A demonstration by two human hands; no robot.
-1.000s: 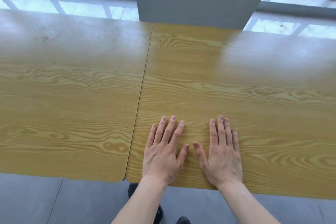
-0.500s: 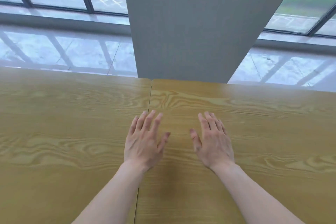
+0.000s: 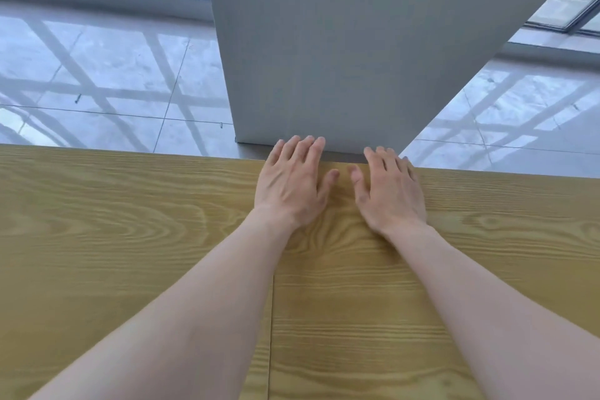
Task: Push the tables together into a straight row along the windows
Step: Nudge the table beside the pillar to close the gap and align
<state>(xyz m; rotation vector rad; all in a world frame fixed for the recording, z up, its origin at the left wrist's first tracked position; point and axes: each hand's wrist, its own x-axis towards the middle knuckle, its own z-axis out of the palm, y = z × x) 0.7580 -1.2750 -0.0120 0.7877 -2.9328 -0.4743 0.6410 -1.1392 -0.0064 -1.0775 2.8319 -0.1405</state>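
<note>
**Hands at the far edge**

Both hands, left hand (image 3: 290,187) and right hand (image 3: 391,190), lie flat, fingers loosely spread, reaching the far edge of the right table (image 3: 487,237), which abuts the left table (image 3: 113,237). A grey pillar (image 3: 357,42) stands just beyond.

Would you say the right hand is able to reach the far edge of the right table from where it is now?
Probably yes. The right hand lies flat on the right table with its fingers already at the far edge, beside the left hand. Nothing lies between; the grey pillar stands just beyond.
</note>
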